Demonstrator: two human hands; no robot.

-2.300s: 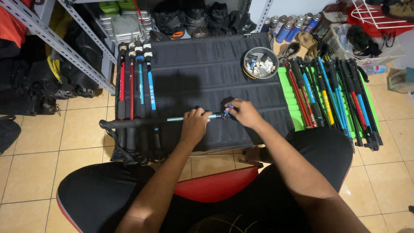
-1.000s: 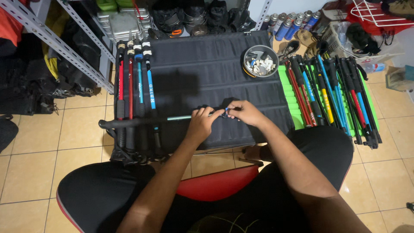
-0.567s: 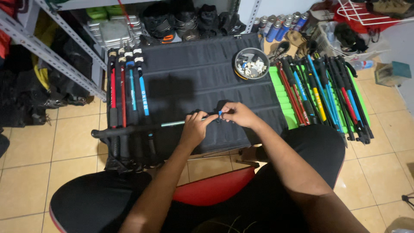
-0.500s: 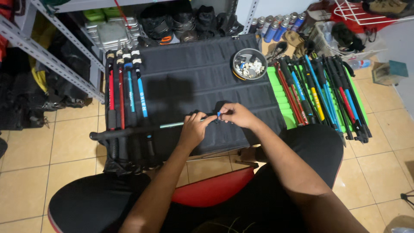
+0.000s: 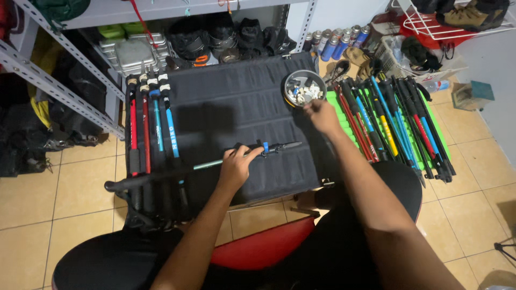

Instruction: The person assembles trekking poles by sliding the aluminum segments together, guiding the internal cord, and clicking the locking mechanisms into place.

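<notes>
Head view, one entry. I am watching the left hand (image 5: 236,166) closing its grip around a trekking pole (image 5: 215,162) lying crosswise on the black mat (image 5: 231,107), long axis left-to-right. The right hand (image 5: 322,115) is hovering just below the round bowl (image 5: 303,88), fingers loosely curled, apparently holding nothing; the pole is lying below-left of it.

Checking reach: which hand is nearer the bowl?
Right. The right hand sits at the edge of the bowl; the left hand is farther off, holding the pole.
</notes>
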